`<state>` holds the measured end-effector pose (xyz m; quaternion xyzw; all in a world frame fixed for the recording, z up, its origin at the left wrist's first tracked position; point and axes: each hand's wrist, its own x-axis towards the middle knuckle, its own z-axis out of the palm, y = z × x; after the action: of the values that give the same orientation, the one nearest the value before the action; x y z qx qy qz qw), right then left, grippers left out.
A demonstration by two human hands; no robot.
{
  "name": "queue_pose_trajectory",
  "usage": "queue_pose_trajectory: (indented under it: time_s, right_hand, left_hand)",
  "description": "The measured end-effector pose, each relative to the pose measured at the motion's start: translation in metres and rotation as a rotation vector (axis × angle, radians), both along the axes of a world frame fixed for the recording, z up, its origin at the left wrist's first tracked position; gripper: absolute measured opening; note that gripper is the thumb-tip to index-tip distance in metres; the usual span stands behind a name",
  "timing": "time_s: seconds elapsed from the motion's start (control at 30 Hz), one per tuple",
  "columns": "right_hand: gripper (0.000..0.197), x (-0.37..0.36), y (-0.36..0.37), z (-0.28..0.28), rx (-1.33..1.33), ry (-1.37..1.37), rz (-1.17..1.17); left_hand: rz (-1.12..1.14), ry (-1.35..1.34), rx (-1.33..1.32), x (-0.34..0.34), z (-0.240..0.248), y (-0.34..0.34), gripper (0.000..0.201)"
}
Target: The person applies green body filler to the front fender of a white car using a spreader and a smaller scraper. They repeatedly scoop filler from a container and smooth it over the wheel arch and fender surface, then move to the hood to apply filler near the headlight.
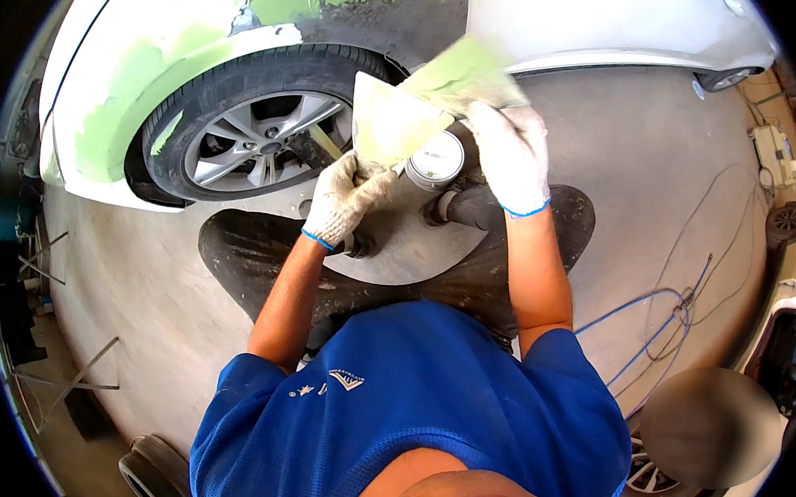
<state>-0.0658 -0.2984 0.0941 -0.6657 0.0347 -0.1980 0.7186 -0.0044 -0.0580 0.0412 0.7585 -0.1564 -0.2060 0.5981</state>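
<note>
My left hand [351, 198], in a white knit glove, is closed on the lower edge of a pale flat putty board [392, 125] smeared with yellowish filler. My gloved right hand [511, 153] grips a wide, flat putty spreader [463, 75] coated in light green filler. The spreader's near edge overlaps or meets the upper right of the board; I cannot tell whether they touch. Just beyond my hands is a white car with green filler patches on its fender [119, 113]. Between my legs stands a round can [437, 158] with a white top, partly behind the board.
The car's front wheel [268, 140] is close ahead on the left, with a dark-handled tool [313, 148] leaning by it. A blue hose [640, 320] lies coiled on the floor at right. Tyres [156, 472] rest at the lower left. Another vehicle's wheel [653, 474] is at lower right.
</note>
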Motion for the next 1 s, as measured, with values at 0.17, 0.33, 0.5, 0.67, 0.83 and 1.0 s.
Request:
queue_pose_trajectory:
  time_s: [0.17,0.33,0.5,0.67,0.83,1.0]
  right_hand:
    - [0.027,0.014,-0.005,-0.002,-0.74,-0.126,0.045]
    - [0.025,0.015,-0.003,-0.04,-0.553,0.087,-0.164]
    - [0.039,0.017,0.044,-0.079,0.783,0.202,0.336]
    - [0.039,0.045,0.048,-0.057,0.848,0.005,0.277]
    - [0.028,0.112,0.008,-0.009,-0.484,-0.28,-0.608]
    - [0.044,0.189,0.026,-0.021,-0.718,-0.358,-0.838]
  left_hand:
    - [0.069,-0.025,-0.026,-0.001,0.006,0.008,0.035]
    - [0.12,-0.212,-0.117,-0.007,-0.001,0.014,0.036]
    - [0.054,-0.875,0.413,-0.007,-0.027,0.013,0.072]
    - [-0.008,-0.619,0.463,-0.022,-0.092,0.031,0.058]
    - [-0.087,-0.276,0.509,-0.048,-0.149,0.063,0.056]
    - [-0.207,-0.228,0.587,-0.044,-0.174,0.062,0.055]
